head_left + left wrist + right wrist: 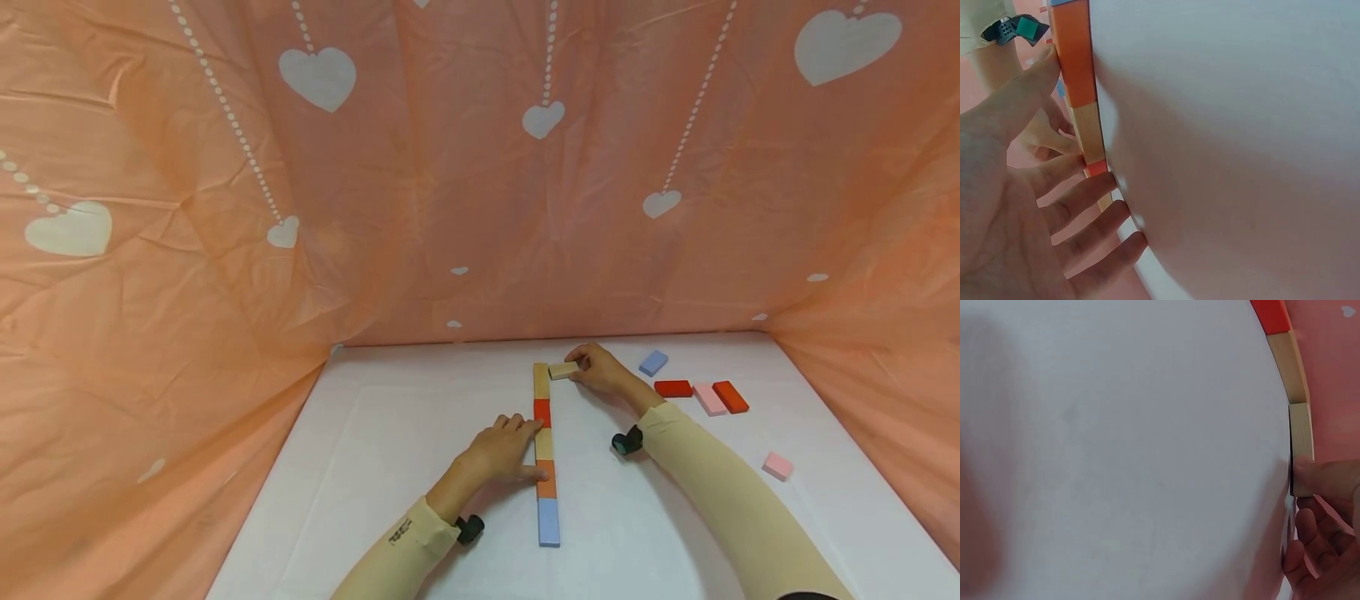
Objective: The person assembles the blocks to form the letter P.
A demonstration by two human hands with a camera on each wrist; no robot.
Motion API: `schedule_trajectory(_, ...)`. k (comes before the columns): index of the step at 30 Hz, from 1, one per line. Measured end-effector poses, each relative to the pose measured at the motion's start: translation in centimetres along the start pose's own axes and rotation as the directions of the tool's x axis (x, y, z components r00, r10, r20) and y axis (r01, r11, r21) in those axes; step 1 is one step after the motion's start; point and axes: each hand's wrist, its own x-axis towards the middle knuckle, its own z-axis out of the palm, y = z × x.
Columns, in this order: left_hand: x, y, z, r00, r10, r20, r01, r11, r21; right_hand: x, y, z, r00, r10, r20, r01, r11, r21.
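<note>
A line of wooden blocks runs away from the person: a blue block (pixel 549 523), an orange block (pixel 547 479), a plain wood block (pixel 543 444), a red block (pixel 542 412) and a far plain wood block (pixel 541 381). Spread along its left side, the left hand (pixel 498 452) touches the orange block with its thumb, and its index fingertip rests by the red block. At the far end, the right hand (pixel 602 372) pinches another plain wood block (pixel 1301 437) by its right end. That block lies crosswise, its left end against or very near the far block.
Right of the right hand lie a blue block (pixel 653 362), a red block (pixel 673 389), a pink block (pixel 709 399) and an orange-red block (pixel 731 397). A smaller-looking pink block (pixel 777 466) sits nearer. An orange curtain with hearts (pixel 480 183) borders the white table (pixel 360 467).
</note>
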Motion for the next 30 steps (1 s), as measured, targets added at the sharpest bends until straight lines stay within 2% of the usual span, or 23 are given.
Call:
schedule_trajectory(5,0.0,0.0,0.0,1.0,0.003,-0.001,-0.003,1.0,-0.003,0.1,0.0,0.0,1.0,0.007,0.005,-0.007,1.0,-0.012)
schedule_trajectory(18,-0.1,0.1,-0.1,1.0,0.002,0.0,-0.002,1.0,-0.006,-0.1,-0.2,0.0,0.999,-0.032,-0.013,0.031,0.999,-0.044)
schedule_trajectory(25,-0.1,0.1,-0.1,1.0,-0.011,0.007,0.011,1.0,-0.013,-0.8,0.5,-0.8,0.999,0.047,-0.019,-0.047,0.999,-0.018)
schedule_trajectory(30,-0.1,0.0,-0.1,1.0,-0.004,0.001,0.004,1.0,-0.012,-1.9,1.1,-2.2,0.997,0.071,-0.038,-0.072,0.997,-0.017)
